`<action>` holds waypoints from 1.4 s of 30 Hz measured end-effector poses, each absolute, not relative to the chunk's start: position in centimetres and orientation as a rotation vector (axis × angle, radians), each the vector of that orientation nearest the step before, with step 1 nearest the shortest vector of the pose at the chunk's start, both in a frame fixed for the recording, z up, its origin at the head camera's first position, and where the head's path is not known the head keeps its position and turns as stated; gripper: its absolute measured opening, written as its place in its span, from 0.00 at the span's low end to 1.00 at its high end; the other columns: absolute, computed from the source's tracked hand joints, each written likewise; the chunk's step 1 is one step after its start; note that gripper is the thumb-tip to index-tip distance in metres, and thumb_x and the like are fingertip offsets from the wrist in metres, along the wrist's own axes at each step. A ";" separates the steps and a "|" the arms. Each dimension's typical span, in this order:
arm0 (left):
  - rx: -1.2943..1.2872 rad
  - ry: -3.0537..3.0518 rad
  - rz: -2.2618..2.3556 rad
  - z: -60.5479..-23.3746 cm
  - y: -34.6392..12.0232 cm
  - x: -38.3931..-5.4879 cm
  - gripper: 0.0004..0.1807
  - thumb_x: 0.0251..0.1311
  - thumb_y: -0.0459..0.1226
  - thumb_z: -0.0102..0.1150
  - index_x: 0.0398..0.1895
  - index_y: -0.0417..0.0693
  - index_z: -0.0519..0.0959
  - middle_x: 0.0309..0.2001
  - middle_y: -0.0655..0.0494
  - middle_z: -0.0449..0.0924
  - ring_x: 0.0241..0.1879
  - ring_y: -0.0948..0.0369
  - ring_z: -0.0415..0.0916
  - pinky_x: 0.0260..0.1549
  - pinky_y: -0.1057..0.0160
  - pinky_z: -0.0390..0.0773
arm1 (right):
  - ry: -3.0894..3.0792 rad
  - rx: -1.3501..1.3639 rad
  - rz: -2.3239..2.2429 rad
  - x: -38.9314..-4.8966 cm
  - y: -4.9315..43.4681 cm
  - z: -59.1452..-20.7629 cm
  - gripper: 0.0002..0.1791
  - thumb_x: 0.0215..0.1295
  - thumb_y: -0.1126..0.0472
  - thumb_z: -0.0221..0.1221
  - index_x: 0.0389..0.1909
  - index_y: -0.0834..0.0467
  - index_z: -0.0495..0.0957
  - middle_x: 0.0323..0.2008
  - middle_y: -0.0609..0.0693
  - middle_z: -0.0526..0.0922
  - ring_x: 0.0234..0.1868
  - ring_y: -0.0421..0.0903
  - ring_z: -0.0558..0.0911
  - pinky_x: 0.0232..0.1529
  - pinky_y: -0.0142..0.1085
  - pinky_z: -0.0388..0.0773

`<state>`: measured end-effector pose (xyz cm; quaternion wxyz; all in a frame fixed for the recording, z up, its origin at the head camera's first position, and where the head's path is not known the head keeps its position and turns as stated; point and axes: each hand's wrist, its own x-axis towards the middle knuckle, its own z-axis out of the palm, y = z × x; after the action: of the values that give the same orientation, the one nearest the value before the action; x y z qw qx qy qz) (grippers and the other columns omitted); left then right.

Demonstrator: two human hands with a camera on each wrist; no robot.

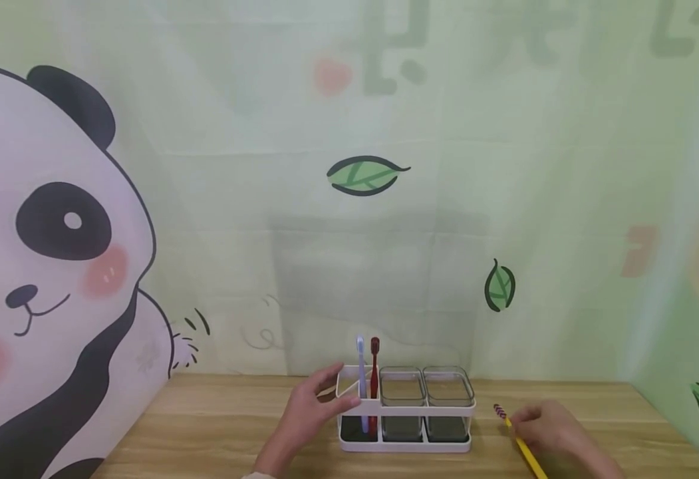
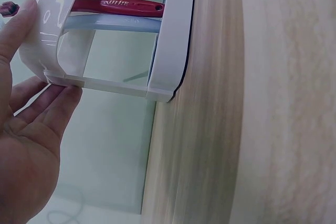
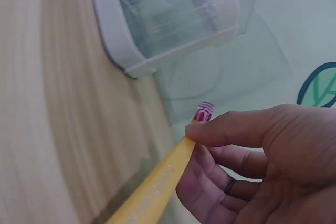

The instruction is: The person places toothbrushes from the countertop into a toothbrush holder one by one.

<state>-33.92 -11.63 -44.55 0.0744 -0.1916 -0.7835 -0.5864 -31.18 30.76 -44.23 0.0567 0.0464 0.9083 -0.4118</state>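
Observation:
A white toothbrush holder (image 1: 406, 448) stands on the wooden table. My left hand (image 1: 310, 407) grips its left end, thumb on the front of the upper rim and fingers at the side. In the holder's left section stand a pale lilac toothbrush (image 1: 362, 372) and a dark red toothbrush (image 1: 374, 369), heads up. To the right of the holder, my right hand (image 1: 547, 426) pinches a yellow toothbrush (image 3: 157, 182) near its head between thumb and fingers. Its purple-and-white bristles (image 3: 204, 110) point up and away, tilted toward the holder.
Two clear cups, a middle one (image 1: 402, 394) and a right one (image 1: 448, 394), sit in the holder's other sections. Behind the table (image 1: 205, 432) hangs a pale green cloth (image 1: 223, 199) printed with a panda (image 1: 56, 219) and leaves.

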 end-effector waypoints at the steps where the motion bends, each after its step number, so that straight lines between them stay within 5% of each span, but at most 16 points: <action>1: -0.575 -2.352 -1.759 -44.5 -11.6 -33.9 0.42 0.61 0.44 0.79 0.73 0.32 0.72 0.69 0.33 0.75 0.68 0.37 0.74 0.63 0.45 0.81 | 2.765 0.131 -1.260 -31.2 30.7 -44.0 0.08 0.70 0.70 0.63 0.45 0.71 0.84 0.36 0.51 0.86 0.36 0.48 0.82 0.38 0.41 0.88; 13: -0.561 -2.362 -1.753 -44.5 -11.6 -33.8 0.42 0.62 0.43 0.79 0.73 0.33 0.72 0.70 0.34 0.75 0.68 0.38 0.74 0.63 0.45 0.80 | 2.802 0.025 -1.506 -30.3 29.8 -41.4 0.09 0.71 0.69 0.65 0.47 0.71 0.82 0.39 0.54 0.87 0.37 0.49 0.84 0.40 0.46 0.91; 42: -0.573 -2.335 -1.782 -44.6 -11.6 -33.8 0.41 0.62 0.42 0.79 0.74 0.34 0.72 0.69 0.33 0.75 0.68 0.38 0.74 0.63 0.46 0.80 | 2.964 -0.128 -1.686 -29.0 29.4 -38.5 0.12 0.75 0.66 0.64 0.52 0.70 0.79 0.44 0.57 0.88 0.40 0.46 0.86 0.41 0.35 0.90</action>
<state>-33.84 -11.59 -44.58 0.0744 -0.1908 -0.7781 -0.5938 -28.98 29.35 -38.54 -0.1347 -0.0372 0.8607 -0.4896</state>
